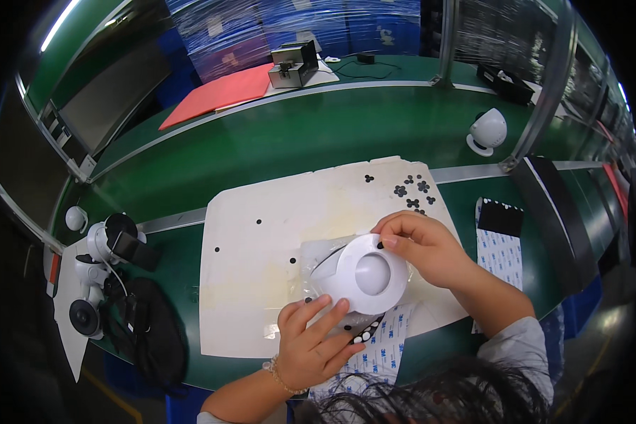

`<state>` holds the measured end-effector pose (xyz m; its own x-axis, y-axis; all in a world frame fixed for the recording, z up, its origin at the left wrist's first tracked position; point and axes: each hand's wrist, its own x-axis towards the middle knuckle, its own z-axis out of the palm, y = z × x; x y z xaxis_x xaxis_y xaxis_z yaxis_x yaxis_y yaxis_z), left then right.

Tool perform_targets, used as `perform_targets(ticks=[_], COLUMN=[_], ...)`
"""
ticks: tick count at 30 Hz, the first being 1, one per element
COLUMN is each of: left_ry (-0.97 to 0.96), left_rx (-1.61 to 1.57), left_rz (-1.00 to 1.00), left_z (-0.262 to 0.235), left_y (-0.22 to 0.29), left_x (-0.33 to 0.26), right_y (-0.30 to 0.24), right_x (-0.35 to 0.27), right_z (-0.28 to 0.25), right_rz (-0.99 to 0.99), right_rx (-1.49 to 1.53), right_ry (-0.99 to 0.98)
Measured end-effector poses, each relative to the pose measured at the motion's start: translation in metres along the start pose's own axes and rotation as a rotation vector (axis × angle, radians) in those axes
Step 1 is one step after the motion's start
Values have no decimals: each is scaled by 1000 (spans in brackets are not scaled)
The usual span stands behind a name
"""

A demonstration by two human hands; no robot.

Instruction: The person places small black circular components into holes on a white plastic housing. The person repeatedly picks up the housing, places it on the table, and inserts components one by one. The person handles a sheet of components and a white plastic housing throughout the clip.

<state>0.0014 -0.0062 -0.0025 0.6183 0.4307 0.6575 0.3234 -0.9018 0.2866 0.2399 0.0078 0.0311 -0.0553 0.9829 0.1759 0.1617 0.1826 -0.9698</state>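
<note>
A white camera [323, 275] with a ring-shaped base [346, 283] lies on a clear plastic bag [309, 256] on the pale board [240, 311]. My left hand [314, 346] steadies the base, its fingertips on the lower left edge. At the ring's upper edge, my right hand [420, 247] pinches with thumb and forefinger at a small black round pad [380, 245]. Below the camera lies a strip of backing paper [389, 353] with black round pads, partly under my left hand. Several loose black dots [292, 261] dot the board.
Another white camera [487, 131] stands at the back right. Backing paper with a black strip [500, 219] lies right, beside a long black box [555, 219]. White devices [92, 283] and a black pouch [159, 332] crowd the left. A metal box [293, 67] sits on the back shelf.
</note>
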Motion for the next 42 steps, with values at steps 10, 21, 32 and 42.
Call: perform_targets(ticks=[10,21,32,42], left_ry=[-21,-28,-17,-14], left_rx=[23,14,24,44], left_rz=[-24,-33,-20,-5], left_z=[1,0,-1,-1], left_y=[1,2,-1,1], left_x=[-4,-4,-3,-2], right_y=[-9,-12,-5,0], right_x=[-3,-7,-12,-9], right_z=[-2,2,-5,-13], right_rz=[55,-226,-555,-718], right_rx=[-18,-325,-650,-798], right_ry=[-49,33,108,-19])
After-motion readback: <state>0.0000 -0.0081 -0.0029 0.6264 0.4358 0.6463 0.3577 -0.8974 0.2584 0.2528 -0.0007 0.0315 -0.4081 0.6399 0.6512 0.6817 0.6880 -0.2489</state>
